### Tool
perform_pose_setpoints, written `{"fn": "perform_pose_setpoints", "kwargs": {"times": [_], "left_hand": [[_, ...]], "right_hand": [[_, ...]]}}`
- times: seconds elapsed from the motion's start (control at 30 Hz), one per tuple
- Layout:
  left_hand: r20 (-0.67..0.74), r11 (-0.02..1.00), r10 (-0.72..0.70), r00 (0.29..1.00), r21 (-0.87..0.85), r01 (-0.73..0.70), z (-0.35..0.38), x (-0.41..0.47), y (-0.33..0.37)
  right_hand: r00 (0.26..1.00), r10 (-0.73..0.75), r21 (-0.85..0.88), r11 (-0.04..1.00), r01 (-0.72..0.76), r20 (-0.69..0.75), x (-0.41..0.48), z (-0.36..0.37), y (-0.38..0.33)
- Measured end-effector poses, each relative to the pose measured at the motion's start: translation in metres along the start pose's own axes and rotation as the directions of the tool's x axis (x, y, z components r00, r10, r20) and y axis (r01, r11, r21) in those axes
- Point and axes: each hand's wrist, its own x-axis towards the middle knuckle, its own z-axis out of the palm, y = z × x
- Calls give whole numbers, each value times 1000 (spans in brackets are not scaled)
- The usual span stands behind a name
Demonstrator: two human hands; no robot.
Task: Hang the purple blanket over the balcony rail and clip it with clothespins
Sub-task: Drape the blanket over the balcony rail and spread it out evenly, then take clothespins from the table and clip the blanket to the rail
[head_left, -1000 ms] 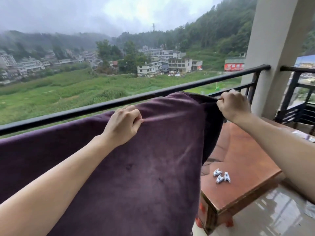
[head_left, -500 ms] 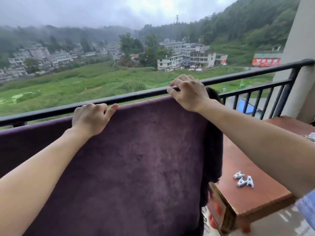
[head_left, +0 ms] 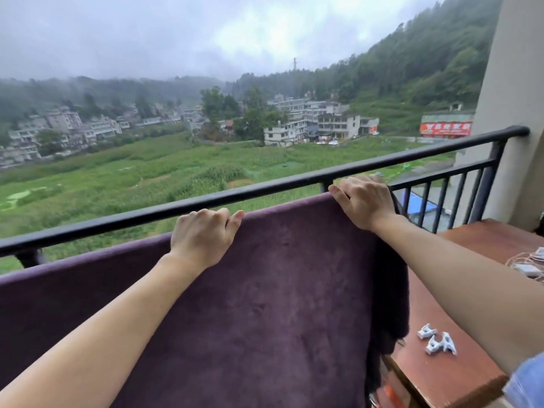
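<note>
The purple blanket [head_left: 265, 304] fills the lower middle of the view, its top edge just below the black balcony rail [head_left: 265, 188]. My left hand [head_left: 203, 234] grips that top edge near its middle. My right hand [head_left: 365, 201] holds the top right corner, close under the rail. The blanket's right side hangs down in a dark fold beside the table. Three white clothespins [head_left: 437, 343] lie loose on the wooden table [head_left: 459, 375] at the lower right, apart from both hands.
A pale concrete pillar [head_left: 515, 113] stands at the right end of the rail. White cables and a small charger [head_left: 530, 267] lie on the table's far side. Vertical rail bars [head_left: 459, 198] run between blanket and pillar. Fields and buildings lie beyond.
Both hands have lifted the blanket's top edge up toward the rail and pulled it flatter. My right hand has moved left from near the pillar.
</note>
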Motion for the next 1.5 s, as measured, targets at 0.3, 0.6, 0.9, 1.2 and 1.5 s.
{"fn": "perform_pose_setpoints", "kwargs": {"times": [0.3,0.6,0.9,1.2,1.5], "left_hand": [[-177,896,341,923,-237,-376,4,42,147],[26,768,496,868,-481,-424,62,26,394],[420,853,436,796,-475,-216,172,-28,500],[691,930,284,665,-367,-15,280,-74,499],[835,937,163,526,-298,182,377,-77,497]], "right_hand": [[904,397,41,912,-408,156,-88,-41,120],[678,608,-205,788,-581,415,-240,-105,312],[492,606,-261,757,-599,625,-339,-71,400],[351,433,-177,802,-570,830,-360,55,390],[230,288,-145,859,-491,929,-312,192,372]]}}
